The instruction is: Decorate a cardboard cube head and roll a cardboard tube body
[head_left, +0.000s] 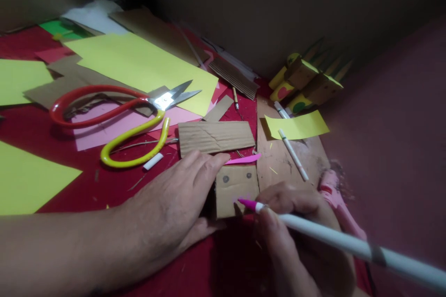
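A small cardboard box [228,202] with two dark dots sits on the red surface, with faint pink marks below the dots. My left hand [188,185] grips its left side, fingers along the top and thumb near the bottom. A pink strip [245,160] lies just beyond the box, by my left fingertips. In my right hand [296,232] is a white felt-tip pen [324,232], pinched between thumb and fingers. Its pink tip touches or nearly touches the front of the box at the marks. Part of my right hand lies hidden behind the pen.
Scissors [163,102] with red and yellow handles lie open at left, near a white pen cap [152,161]. Yellow paper [146,62] and a corrugated cardboard piece [216,137] lie beyond. At right are a pen [292,153], cardboard figures [306,81] and a pink glue gun [339,202].
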`<state>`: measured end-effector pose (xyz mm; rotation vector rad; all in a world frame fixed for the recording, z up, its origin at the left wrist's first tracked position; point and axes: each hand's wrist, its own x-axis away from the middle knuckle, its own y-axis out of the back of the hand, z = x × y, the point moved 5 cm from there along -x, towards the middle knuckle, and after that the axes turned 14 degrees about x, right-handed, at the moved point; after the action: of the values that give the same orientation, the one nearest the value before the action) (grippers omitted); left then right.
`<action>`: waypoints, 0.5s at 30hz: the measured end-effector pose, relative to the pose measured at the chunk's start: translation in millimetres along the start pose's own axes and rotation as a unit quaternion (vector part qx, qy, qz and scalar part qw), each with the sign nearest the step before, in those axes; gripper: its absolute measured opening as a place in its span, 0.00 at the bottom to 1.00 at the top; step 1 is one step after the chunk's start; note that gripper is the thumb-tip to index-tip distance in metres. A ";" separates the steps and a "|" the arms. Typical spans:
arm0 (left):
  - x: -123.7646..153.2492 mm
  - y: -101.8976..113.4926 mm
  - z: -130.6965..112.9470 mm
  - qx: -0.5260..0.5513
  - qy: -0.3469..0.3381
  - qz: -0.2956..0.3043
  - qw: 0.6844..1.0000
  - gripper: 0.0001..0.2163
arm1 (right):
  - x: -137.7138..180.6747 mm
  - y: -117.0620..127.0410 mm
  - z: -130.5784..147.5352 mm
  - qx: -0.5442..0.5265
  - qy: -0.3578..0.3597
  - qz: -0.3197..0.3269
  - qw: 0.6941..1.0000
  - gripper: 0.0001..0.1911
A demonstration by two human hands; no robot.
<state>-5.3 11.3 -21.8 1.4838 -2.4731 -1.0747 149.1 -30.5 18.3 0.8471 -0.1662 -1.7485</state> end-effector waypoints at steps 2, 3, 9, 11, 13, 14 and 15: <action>-1.1 1.3 -1.2 0.002 -0.008 -0.001 1.000 0.27 | -1.0 1.1 -2.2 -0.045 -0.027 -0.003 0.999 0.09; -1.6 1.7 -1.6 0.002 -0.008 0.001 1.000 0.27 | -1.6 1.5 -3.6 -0.067 -0.036 -0.003 0.997 0.09; -2.2 3.1 -2.2 0.008 -0.002 0.004 1.000 0.25 | -1.8 3.2 -11.6 -0.086 -0.063 0.015 0.994 0.06; -1.8 2.4 -1.5 0.014 0.003 -0.001 1.000 0.25 | -0.6 3.4 -11.3 -0.057 -0.053 0.015 0.997 0.06; -1.8 1.7 -1.4 0.017 0.002 -0.008 1.000 0.25 | 0.8 3.0 -9.6 -0.021 -0.029 0.016 0.999 0.06; -1.8 1.2 -1.5 0.015 0.000 -0.007 1.000 0.26 | 1.4 2.7 -8.8 -0.005 -0.015 0.016 1.000 0.06; -1.9 1.0 -1.6 0.011 -0.003 -0.008 1.000 0.26 | 2.1 2.5 -8.3 0.011 -0.001 0.016 1.000 0.06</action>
<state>-4.4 12.3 -19.5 1.5114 -2.4886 -1.0589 155.9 -30.7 12.5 0.8531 -0.1999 -1.7202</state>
